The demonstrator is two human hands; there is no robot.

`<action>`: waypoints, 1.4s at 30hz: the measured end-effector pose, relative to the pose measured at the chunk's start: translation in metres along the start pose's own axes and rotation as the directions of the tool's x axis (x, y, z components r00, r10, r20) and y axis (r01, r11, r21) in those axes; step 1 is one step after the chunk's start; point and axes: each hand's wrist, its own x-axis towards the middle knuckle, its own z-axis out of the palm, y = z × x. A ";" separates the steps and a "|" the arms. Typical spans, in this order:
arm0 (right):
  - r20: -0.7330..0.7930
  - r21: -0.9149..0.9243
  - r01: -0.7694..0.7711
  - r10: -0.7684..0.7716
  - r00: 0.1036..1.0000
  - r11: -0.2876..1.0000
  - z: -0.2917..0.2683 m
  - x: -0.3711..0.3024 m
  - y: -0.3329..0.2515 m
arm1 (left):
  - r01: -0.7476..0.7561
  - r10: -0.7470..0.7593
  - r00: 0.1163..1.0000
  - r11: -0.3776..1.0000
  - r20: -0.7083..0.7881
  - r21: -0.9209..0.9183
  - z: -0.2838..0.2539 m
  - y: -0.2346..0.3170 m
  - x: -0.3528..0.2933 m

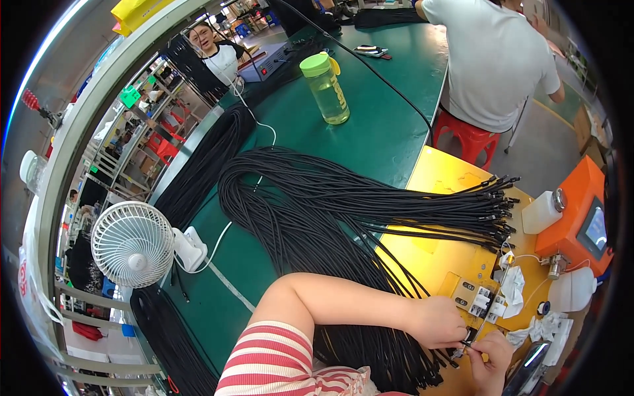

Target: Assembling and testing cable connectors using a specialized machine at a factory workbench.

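My left hand (436,322) is closed in a pinch on the end of a black cable (467,342), at the front of a yellow fixture plate (432,173). Close beside it, my right hand (490,362) also pinches, its fingertips meeting the left ones; what lies between them is too small to make out. Just beyond the fingers stands a small metal clamp block (481,302) with white parts. A thick bundle of black cables (310,178) loops over the green table, with connector ends spread on the plate. More cable ends hang under my left forearm.
An orange machine with a screen (569,221) stands at the right, near a white bottle (543,212) and crumpled tissues (545,329). A white fan (135,244) is at the left. A green-lidded water bottle (327,92) stands farther back. One person sits on a red stool (465,135).
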 end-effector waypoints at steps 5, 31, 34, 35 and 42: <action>-0.046 0.044 0.076 -0.074 0.996 0.996 0.005 0.004 0.000 | 0.001 -0.001 0.999 1.000 0.045 0.009 -0.005 0.001 0.000; 0.051 -0.068 0.080 -0.076 0.996 0.994 -0.007 0.008 -0.003 | 0.068 -0.069 0.995 0.998 0.077 0.010 -0.002 0.004 0.001; 0.046 -0.049 0.064 -0.061 0.997 0.997 -0.006 0.006 -0.003 | 0.099 -0.098 0.993 0.995 0.070 -0.003 0.000 0.005 0.000; 0.029 -0.028 0.040 -0.039 0.999 0.999 -0.005 0.005 -0.003 | 0.099 -0.098 0.993 0.995 0.070 -0.004 0.002 0.005 0.000; -0.022 -0.122 0.164 -0.168 0.986 0.979 0.000 0.011 -0.004 | 0.156 -0.156 0.988 0.988 0.002 -0.016 0.004 0.009 0.000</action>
